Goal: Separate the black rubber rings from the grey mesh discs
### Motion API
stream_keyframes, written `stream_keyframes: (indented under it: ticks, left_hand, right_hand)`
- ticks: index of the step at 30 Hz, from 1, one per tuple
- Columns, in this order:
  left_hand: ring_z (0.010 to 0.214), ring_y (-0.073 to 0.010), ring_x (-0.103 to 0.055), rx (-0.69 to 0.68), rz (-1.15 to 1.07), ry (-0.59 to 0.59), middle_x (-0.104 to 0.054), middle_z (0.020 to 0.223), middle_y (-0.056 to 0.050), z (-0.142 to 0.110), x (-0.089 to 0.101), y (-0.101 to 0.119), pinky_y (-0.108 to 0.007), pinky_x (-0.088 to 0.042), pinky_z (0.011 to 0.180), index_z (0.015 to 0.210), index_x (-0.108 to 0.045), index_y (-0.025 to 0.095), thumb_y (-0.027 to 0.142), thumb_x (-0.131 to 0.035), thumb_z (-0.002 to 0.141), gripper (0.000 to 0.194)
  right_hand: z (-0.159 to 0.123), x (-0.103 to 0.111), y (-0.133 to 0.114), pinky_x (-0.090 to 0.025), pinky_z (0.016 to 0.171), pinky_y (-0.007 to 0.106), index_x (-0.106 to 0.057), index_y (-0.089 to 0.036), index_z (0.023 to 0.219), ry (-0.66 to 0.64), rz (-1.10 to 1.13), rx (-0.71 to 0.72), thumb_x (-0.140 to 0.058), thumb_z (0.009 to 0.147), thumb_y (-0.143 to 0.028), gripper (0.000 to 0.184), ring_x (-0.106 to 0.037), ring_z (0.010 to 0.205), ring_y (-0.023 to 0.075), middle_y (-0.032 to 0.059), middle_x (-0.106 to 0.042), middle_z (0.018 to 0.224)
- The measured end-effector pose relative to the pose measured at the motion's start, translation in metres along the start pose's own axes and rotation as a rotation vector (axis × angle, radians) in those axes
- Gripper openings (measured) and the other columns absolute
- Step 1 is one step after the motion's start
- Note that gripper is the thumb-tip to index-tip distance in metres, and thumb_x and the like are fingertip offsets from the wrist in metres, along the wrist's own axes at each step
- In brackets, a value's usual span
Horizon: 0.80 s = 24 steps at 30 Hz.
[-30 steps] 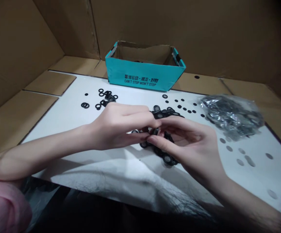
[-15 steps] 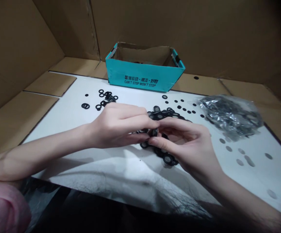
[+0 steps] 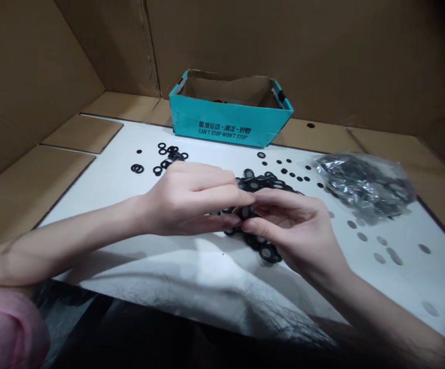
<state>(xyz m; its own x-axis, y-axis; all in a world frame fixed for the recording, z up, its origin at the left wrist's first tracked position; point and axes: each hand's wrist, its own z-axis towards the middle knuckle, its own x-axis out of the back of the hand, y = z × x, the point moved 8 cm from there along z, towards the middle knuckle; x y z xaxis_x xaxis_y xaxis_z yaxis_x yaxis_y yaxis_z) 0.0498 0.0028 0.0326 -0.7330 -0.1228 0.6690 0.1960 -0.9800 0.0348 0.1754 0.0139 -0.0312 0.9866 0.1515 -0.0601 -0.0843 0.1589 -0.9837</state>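
My left hand [image 3: 195, 197] and my right hand [image 3: 297, 220] meet over the middle of the white board. Between their fingertips is a small black ring [image 3: 247, 211] with a grey centre, pinched by both thumbs and forefingers. Directly beneath and behind the hands lies a heap of similar black rings with grey discs inside [image 3: 267, 252], partly covered by my fingers. Beyond my left hand is a smaller pile of open black rings [image 3: 174, 154].
A turquoise cardboard box [image 3: 230, 120] stands at the back with some dark pieces inside. A clear plastic bag [image 3: 368, 184] of dark pieces lies at the right. Black discs [image 3: 299, 179] and grey discs [image 3: 362, 237] are scattered near it. Cardboard walls [image 3: 302, 56] surround the board.
Both hands stay together over the heap. The right thumb has shifted slightly to the right, and the ring between the fingers shows a little differently. The whole view has moved slightly.
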Motion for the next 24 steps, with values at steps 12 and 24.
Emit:
stream_keyframes:
  ticks: [12, 24]
  left_hand:
    - [0.127, -0.0304, -0.049, 0.212, -0.014, -0.197, -0.048, 0.139, -0.018, -0.003, 0.016, -0.064, -0.041, -0.045, 0.100, 0.148, -0.033, 0.009, 0.053, -0.031, 0.094, 0.069]
    - [0.150, -0.0276, -0.015, 0.947, 0.212, -0.838, -0.023, 0.161, -0.002, -0.087, -0.002, -0.173, -0.054, -0.015, 0.118, 0.154, -0.017, 0.035, 0.066, -0.004, 0.095, 0.068]
  right_hand:
    - [0.006, 0.004, -0.007, -0.055, 0.064, 0.025, -0.075, -0.029, 0.095, -0.075, -0.175, 0.083, -0.082, 0.069, -0.024, 0.027, -0.065, 0.070, 0.0122, -0.0009, -0.073, 0.082]
    - [0.006, 0.065, -0.038, -0.049, 0.072, 0.043, -0.073, -0.020, 0.098, -0.016, -1.334, 0.409, -0.063, 0.085, -0.037, 0.024, -0.061, 0.084, 0.0276, 0.0093, -0.070, 0.086]
